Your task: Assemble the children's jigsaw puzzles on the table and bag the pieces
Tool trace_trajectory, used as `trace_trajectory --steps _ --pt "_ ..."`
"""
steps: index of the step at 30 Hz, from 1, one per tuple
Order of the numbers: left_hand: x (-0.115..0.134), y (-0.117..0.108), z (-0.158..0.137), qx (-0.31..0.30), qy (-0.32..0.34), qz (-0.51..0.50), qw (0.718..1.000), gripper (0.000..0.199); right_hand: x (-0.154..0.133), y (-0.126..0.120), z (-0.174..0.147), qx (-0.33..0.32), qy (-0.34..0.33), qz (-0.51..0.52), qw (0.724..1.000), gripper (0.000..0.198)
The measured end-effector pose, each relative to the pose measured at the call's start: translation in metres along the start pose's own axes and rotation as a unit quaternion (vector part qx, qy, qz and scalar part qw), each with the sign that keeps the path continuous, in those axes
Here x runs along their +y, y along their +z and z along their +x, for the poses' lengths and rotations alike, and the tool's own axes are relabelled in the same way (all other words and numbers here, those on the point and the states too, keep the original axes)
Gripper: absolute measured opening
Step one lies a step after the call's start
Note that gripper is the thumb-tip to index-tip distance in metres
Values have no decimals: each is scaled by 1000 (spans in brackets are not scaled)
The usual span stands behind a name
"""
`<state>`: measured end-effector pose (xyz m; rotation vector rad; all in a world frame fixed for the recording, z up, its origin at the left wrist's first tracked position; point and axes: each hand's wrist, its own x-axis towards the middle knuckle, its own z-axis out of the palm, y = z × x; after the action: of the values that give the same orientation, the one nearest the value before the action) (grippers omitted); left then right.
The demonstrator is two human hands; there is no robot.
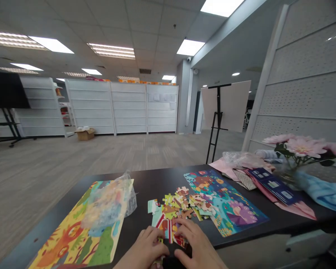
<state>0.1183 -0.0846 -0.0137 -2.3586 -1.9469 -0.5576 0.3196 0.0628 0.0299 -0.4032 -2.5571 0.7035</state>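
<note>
My left hand is at the table's near edge, with its fingers bent and closed on the left side of some joined jigsaw puzzle pieces. From the other side my right hand curls its fingers over the same pieces, with its thumb underneath. These pieces show red and white stripes on pale green; my fingers partly cover them. Just beyond lies a heap of loose jigsaw pieces, some face up and some showing plain backs.
A dark table bears a yellow dinosaur picture sheet under clear plastic wrap on the left. To the right are a blue picture sheet, a dark blue booklet, a blue cloth and pink flowers.
</note>
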Motion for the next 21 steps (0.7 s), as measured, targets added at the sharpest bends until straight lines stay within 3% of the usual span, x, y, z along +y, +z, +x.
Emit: trace_trajectory --steps 2,4,7,10,15,18,21 --pt "-4 -1 -3 10 18 -22 1000 32 -2 -6 -3 -33 -1 -11 999 35" --pt "-2 -16 -5 20 14 -92 995 33 0 -9 -6 -50 -7 -17 999 32" --pt "9 -49 -5 59 -47 -190 979 33 4 -7 -11 -49 -25 -28 998 26" --pt "19 -66 1 68 -78 -177 979 33 10 -6 -15 -43 -60 -22 997 28" --pt "14 -37 12 -39 -21 -99 994 27 17 -16 -12 -35 -93 1 995 45" --pt "6 -16 12 -28 -34 -70 997 39 13 -26 -3 -33 -100 -20 994 35" --pt "5 -15 7 -9 -24 -84 996 34 9 -34 3 -47 -100 -37 993 29"
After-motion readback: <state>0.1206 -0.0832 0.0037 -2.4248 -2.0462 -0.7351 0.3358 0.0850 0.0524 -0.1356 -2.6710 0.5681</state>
